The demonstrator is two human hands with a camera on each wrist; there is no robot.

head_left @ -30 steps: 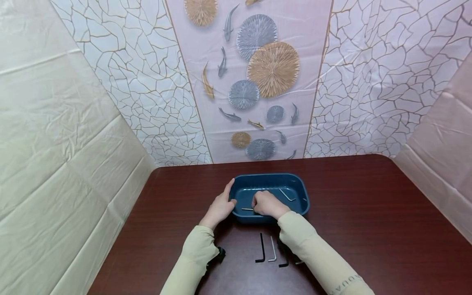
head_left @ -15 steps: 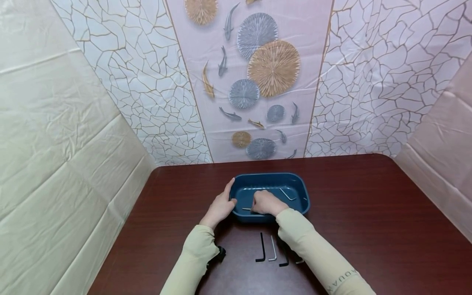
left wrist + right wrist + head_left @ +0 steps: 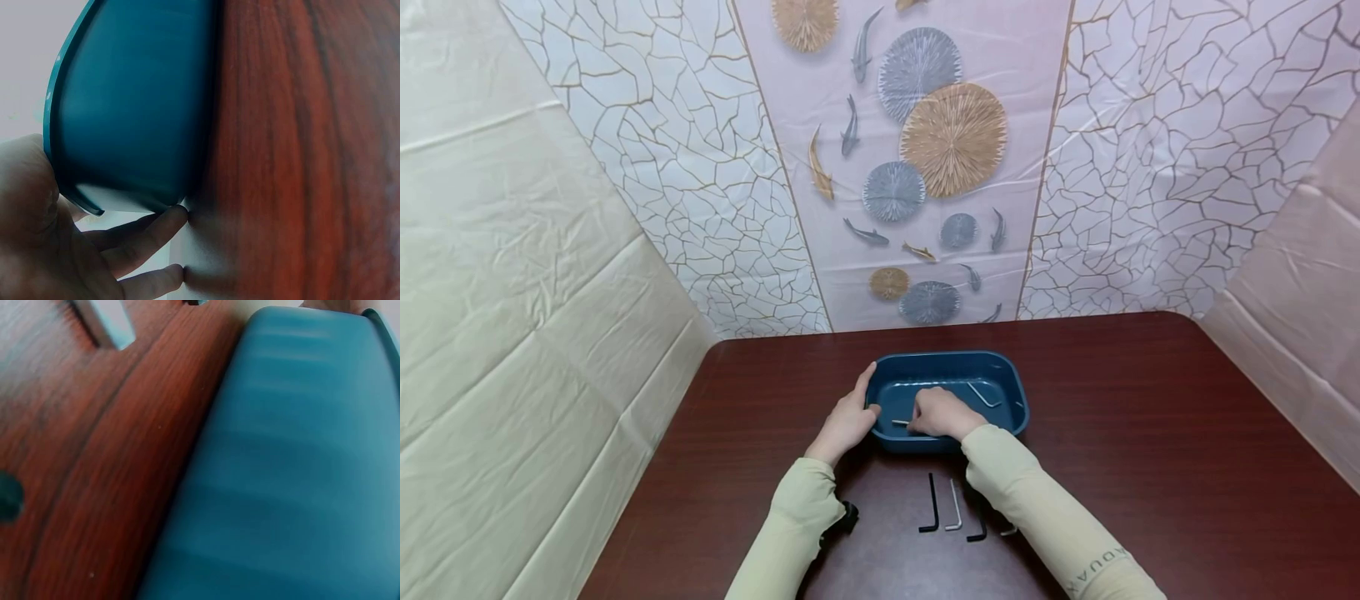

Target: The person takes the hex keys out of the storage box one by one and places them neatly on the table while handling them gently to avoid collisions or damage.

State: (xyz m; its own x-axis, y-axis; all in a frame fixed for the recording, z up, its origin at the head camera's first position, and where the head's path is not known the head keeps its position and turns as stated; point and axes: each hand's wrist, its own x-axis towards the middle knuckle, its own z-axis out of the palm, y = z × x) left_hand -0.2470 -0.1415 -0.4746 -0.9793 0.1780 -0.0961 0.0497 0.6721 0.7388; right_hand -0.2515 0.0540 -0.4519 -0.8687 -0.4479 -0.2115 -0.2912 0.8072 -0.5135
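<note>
A blue rectangular tub stands on the table. My left hand grips its left end, thumb over the rim and other fingers outside; in the left wrist view, fingertips reach the tub's lower edge near the table. Inside the tub, my right hand has curled fingers and pinches a hex key, whose pale end sticks out to the left. The rest of that key is hidden by the hand. Farther right in the tub lies a silver hex key. The right wrist view shows only the tub's outer wall.
In front of the tub lie a black hex key, a silver one and another black one. A further metal piece is mostly covered by the right sleeve. A patterned cloth wall rises behind the table.
The visible end of the hex key at my right fingers has shifted and tilted slightly. My left hand and the tub stay in place.
</note>
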